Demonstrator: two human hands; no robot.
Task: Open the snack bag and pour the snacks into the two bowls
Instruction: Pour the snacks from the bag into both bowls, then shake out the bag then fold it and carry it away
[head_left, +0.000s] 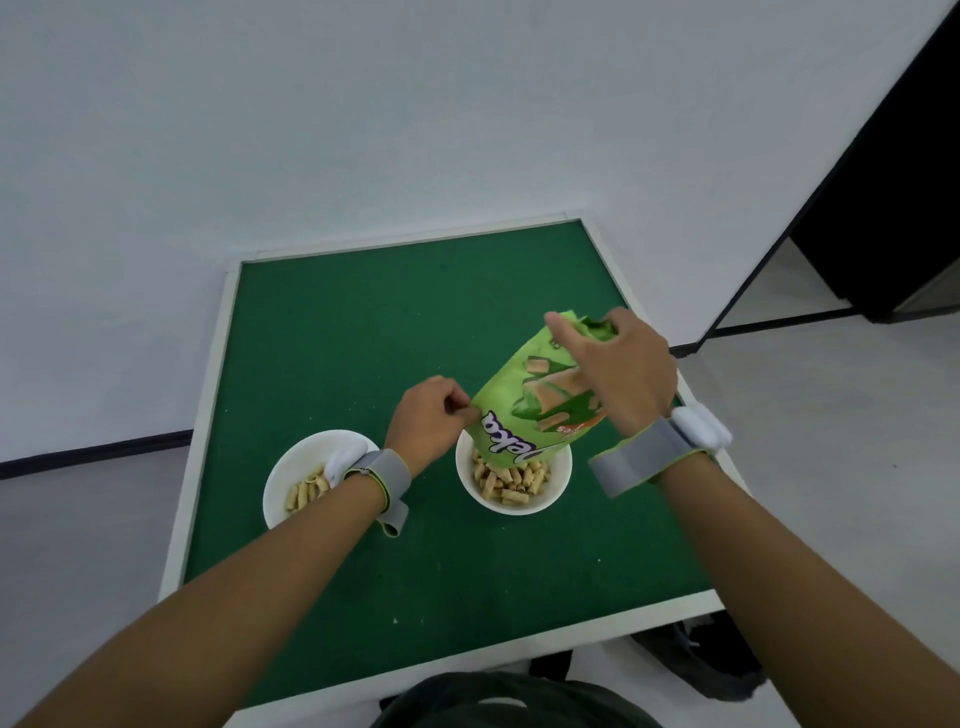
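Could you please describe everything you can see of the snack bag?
The snack bag is glossy light green with purple lettering and pictured wafer rolls. It is upended and tilted, mouth down in the right bowl, over snacks. The right hand grips its raised end; the left hand pinches its lower edge.

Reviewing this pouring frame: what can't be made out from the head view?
- Mouth of the snack bag: dips inside the right bowl, so no flow shows.
- Left bowl: its fill is partly hidden by the left hand wrist and band.
- Bag's top: covered by the right hand.
- What is left inside the bag: opaque.
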